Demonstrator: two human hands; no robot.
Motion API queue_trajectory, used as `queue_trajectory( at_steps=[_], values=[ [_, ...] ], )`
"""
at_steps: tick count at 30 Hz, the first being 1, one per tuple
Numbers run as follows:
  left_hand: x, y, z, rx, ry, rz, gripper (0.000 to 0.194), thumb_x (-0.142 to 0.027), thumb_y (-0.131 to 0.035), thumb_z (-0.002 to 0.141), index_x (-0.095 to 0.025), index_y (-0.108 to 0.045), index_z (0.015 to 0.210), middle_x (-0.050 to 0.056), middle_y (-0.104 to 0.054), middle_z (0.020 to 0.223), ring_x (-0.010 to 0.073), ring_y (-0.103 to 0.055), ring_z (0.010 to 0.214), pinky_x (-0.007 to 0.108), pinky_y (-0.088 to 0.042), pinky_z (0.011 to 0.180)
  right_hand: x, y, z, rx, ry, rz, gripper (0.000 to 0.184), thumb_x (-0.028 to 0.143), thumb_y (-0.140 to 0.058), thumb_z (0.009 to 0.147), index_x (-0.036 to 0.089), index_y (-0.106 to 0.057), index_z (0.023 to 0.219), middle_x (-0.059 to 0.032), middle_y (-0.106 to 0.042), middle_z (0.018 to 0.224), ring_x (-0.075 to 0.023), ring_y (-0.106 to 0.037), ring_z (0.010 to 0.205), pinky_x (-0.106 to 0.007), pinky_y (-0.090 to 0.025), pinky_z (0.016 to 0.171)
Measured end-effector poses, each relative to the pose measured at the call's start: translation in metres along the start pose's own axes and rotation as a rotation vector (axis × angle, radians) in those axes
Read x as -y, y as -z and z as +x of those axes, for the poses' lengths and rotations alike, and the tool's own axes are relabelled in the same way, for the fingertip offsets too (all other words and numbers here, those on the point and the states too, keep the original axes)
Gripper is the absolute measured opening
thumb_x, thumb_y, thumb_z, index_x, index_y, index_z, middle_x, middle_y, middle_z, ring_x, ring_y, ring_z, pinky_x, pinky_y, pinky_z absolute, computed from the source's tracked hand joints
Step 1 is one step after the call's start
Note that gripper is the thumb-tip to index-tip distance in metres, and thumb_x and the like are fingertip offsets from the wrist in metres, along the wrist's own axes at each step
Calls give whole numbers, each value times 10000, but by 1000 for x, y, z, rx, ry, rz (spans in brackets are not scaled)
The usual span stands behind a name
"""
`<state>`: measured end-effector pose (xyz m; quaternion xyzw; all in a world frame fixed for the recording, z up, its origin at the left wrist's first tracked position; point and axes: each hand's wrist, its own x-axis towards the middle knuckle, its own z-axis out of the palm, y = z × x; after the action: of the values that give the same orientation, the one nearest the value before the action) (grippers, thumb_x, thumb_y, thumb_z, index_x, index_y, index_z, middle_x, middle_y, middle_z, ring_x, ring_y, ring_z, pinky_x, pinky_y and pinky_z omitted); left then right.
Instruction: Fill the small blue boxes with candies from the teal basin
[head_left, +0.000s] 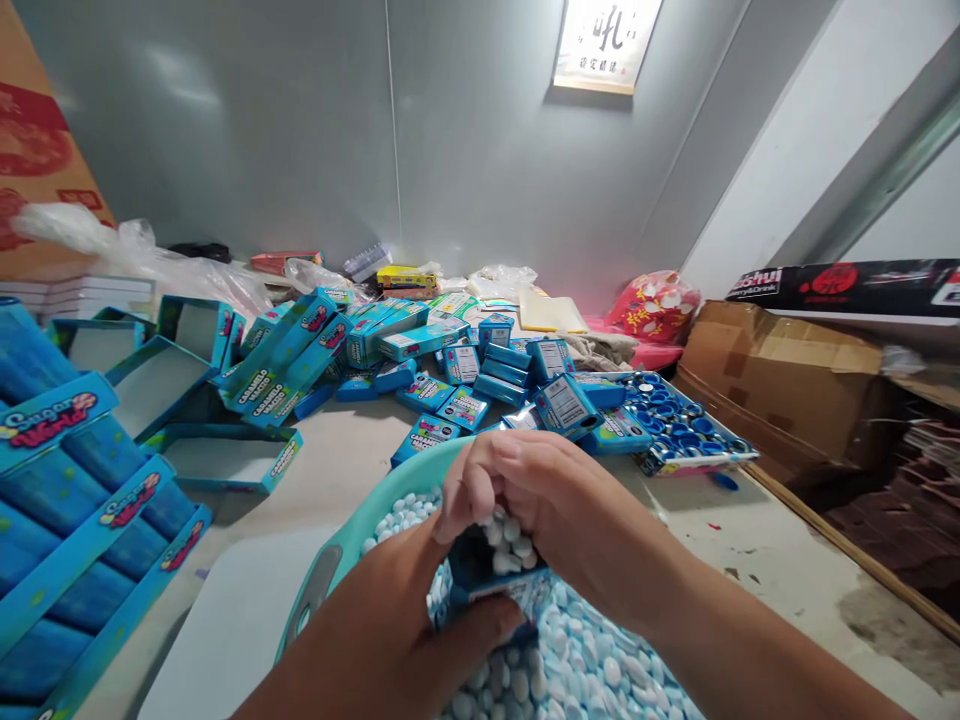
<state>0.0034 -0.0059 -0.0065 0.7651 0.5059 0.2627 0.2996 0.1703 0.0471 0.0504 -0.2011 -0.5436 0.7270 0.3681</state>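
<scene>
My left hand (409, 605) is wrapped round a small blue tin (534, 592) whose open, dark top faces up. Cupped over that opening, my right hand (559, 490) holds a clump of pale candies (513, 545) at the tin's mouth. Both hands are above a turquoise basin (352, 535) full of white and light-blue candies (600, 655). The fingers of my left hand behind the tin are partly hidden.
Blue tins (461, 408) lie piled behind the basin. At the right, a tray (697, 463) holds several small blue lids. Empty cartons (225, 460) and stacked filled cartons (82, 510) stand left. A cardboard box (787, 380) is at the far right.
</scene>
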Motion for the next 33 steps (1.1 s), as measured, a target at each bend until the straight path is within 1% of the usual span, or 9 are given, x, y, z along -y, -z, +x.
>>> queue_trajectory(
  at_steps=[2, 5, 9, 12, 15, 19, 23, 27, 33],
  values=[
    [5, -3, 0, -11, -13, 13, 472, -471, -615, 914, -367, -559, 1372, -7, -721, 1295, 265, -697, 1165, 350, -591, 928, 0, 0, -2, 26, -8, -12, 363, 464, -606, 944, 169, -674, 745, -59, -667, 815, -200, -629, 830, -342, -464, 844],
    [9, -5, -2, -107, -60, 47, 504, -473, -632, 900, -337, -566, 1381, 24, -743, 1256, 274, -726, 1105, 352, -610, 887, 0, 1, -3, 17, 30, -24, 352, 485, -605, 948, 175, -683, 800, -61, -667, 868, -207, -635, 874, -358, -478, 862],
    [6, -3, -2, -266, -38, 29, 419, -458, -673, 884, -372, -638, 1292, -10, -729, 1285, 245, -713, 1141, 313, -591, 938, 4, 3, -3, -227, 174, -192, 227, 391, -582, 970, 199, -654, 873, -37, -660, 885, -190, -636, 893, -334, -489, 832],
    [3, -1, 0, -399, 84, -34, 363, -494, -689, 861, -363, -693, 1199, -4, -759, 1200, 250, -728, 1084, 317, -601, 904, 6, 5, -2, -347, 233, -577, 142, 277, -549, 979, 212, -629, 881, -18, -655, 871, -168, -615, 863, -300, -470, 766],
    [4, -1, 3, -465, 146, -60, 357, -466, -717, 832, -355, -709, 1171, 0, -761, 1185, 253, -726, 1075, 322, -605, 887, 4, 6, -3, -297, 205, -975, 149, 186, -530, 973, 216, -618, 857, -7, -642, 904, -154, -576, 851, -294, -431, 734],
    [3, -3, 5, -454, 159, -126, 353, -367, -732, 801, -334, -733, 1152, 9, -772, 1143, 260, -734, 1041, 299, -620, 803, -3, 7, -5, -175, 72, -1231, 244, 180, -462, 1020, 202, -583, 809, -10, -615, 898, -154, -536, 818, -313, -388, 696],
    [-2, -3, 6, -452, 215, -215, 344, -353, -726, 784, -324, -747, 1126, 6, -783, 1078, 256, -742, 964, 249, -606, 655, -6, 6, -5, -148, 19, -1290, 249, 183, -449, 1034, 196, -561, 812, -10, -612, 867, -153, -514, 792, -319, -368, 684],
    [-2, -1, 7, -411, 230, -213, 333, -359, -720, 786, -330, -734, 1118, -6, -775, 1054, 227, -732, 905, 203, -561, 554, -5, 5, -4, -155, 11, -1282, 227, 157, -493, 1005, 190, -561, 791, -2, -611, 842, -142, -513, 777, -305, -357, 664],
    [-7, 0, 7, -409, 306, -195, 330, -435, -692, 813, -290, -697, 1109, 24, -748, 1107, 242, -719, 988, 198, -521, 543, -4, 3, -4, -158, 20, -1185, 168, 142, -540, 961, 204, -620, 826, 21, -645, 850, -127, -548, 797, -280, -383, 682]
  ],
)
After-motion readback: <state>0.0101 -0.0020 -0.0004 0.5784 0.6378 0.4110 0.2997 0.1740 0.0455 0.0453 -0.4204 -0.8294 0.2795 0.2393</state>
